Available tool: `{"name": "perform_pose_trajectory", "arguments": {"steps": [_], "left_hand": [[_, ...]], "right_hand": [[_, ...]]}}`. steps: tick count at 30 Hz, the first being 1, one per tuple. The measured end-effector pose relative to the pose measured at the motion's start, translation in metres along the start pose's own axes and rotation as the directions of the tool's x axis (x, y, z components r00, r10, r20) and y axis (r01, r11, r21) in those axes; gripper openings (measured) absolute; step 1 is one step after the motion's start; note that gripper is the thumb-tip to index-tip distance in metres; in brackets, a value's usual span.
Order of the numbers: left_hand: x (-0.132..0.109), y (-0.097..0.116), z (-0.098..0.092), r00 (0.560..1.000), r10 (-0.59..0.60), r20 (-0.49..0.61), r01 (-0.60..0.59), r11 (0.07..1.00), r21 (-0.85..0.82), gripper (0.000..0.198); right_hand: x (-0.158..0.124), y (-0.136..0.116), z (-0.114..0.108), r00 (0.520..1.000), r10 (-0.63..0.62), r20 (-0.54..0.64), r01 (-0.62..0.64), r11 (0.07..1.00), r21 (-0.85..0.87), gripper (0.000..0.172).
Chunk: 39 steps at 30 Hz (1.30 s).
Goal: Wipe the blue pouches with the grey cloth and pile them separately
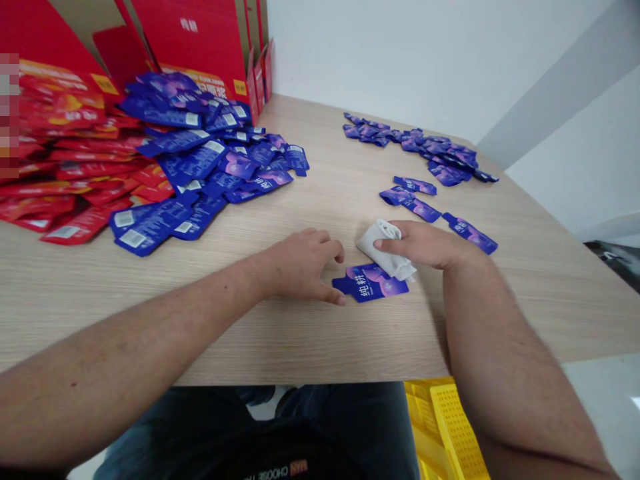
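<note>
Pouch (370, 287): blue-purple, flat on table (280, 340), between hands.
Cloth (373, 241): white, folded, overlapping pouch's far edge.
Right hand (430, 243): fingers grasping cloth, just beyond pouch.
Left hand (305, 267): fingers loosely curled, gripping nothing, beside pouch's narrow end; thumb contact unclear.
Blue heap (210, 160): left of pouch, farther back.
Red heap (75, 160): farthest left of pouch.
Loose pouches (423, 209): four, beyond pouch, rightward.
Crate (455, 427): yellow, lower right of pouch, below table.

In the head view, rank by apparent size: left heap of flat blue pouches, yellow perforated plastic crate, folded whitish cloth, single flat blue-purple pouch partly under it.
1. Left blue heap
2. Yellow crate, visible part only
3. Folded cloth and single pouch: too alike to rank; the cloth hides part of the pouch.
</note>
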State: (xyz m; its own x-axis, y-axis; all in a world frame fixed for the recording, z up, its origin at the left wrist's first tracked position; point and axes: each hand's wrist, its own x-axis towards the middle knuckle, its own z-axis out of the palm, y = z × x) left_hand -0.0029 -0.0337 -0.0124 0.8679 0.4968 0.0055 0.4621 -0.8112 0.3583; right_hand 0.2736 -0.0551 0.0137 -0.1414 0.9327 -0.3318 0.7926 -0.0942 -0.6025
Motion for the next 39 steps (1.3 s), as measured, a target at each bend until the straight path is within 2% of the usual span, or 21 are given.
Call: {"name": "perform_pose_trajectory", "arguments": {"steps": [4, 9, 14, 22, 27, 31, 34, 37, 39], "left_hand": [[0.000, 0.007, 0.006, 1.000, 0.001, -0.010, 0.000, 0.994, 0.110, 0.062], [0.000, -0.001, 0.009, 0.998, -0.010, -0.058, 0.016, 0.994, 0.104, 0.046], [0.000, -0.004, 0.007, 0.998, 0.005, -0.068, 0.001, 0.996, 0.092, 0.037], [0.001, -0.004, 0.005, 0.997, 0.011, -0.072, -0.004, 0.994, 0.105, 0.034], [0.002, -0.006, 0.006, 0.997, 0.007, -0.081, -0.001, 0.997, 0.076, 0.034], [0.004, -0.009, 0.005, 0.997, -0.023, -0.071, 0.022, 1.000, -0.020, 0.029], [0.006, -0.012, 0.002, 0.991, -0.129, -0.046, 0.119, 0.977, -0.177, 0.024], [0.008, -0.016, -0.002, 0.950, -0.300, -0.080, 0.234, 0.861, -0.452, 0.017], [0.008, -0.019, -0.003, 0.915, -0.389, -0.109, 0.236, 0.734, -0.637, 0.009]], "right_hand": [[0.000, -0.007, 0.003, 1.000, 0.024, 0.005, -0.024, 0.999, 0.020, 0.026], [-0.003, -0.010, 0.004, 1.000, 0.001, 0.025, -0.004, 0.991, 0.130, 0.030], [-0.012, -0.013, 0.005, 0.995, -0.015, 0.096, -0.013, 0.959, 0.284, 0.041], [-0.015, -0.027, 0.011, 0.933, -0.171, 0.316, 0.091, 0.964, 0.250, 0.039], [-0.011, -0.027, 0.018, 0.920, -0.139, 0.366, 0.062, 0.975, 0.213, 0.027], [-0.009, -0.030, 0.024, 0.945, -0.132, 0.300, 0.062, 0.971, 0.232, 0.024], [-0.008, -0.031, 0.027, 0.971, -0.138, 0.197, 0.085, 0.963, 0.257, 0.025], [-0.006, -0.031, 0.031, 0.986, -0.135, 0.094, 0.097, 0.939, 0.330, 0.031], [-0.005, -0.030, 0.036, 0.993, -0.120, 0.006, 0.108, 0.916, 0.387, 0.037]]}}
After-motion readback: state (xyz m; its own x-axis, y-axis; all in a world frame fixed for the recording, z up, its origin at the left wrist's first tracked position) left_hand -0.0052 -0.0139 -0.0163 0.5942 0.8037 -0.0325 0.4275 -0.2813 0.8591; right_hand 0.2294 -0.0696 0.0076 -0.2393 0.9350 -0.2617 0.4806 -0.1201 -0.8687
